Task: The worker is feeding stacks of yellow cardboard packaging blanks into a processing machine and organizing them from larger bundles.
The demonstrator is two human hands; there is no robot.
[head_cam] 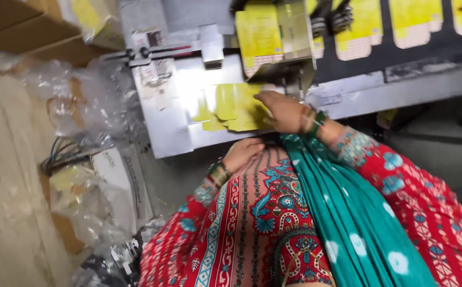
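The yellow flat cartons (pixel 233 109) lie on the metal tabletop (pixel 167 125), directly under the right hand (pixel 283 110), whose fingers are pressed flat on them; the left hand (pixel 241 153) is curled loosely near the body, holding nothing

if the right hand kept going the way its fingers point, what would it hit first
Most likely the loose pile of flat yellow cartons on the metal plate. The right hand already rests at their edge, fingers pointing left; depth is hard to judge.

Flat yellow cartons (pixel 236 109) on metal shelf, yellow cartons (pixel 366 26) along dark conveyor, brown cardboard box (pixel 23 26) top-left
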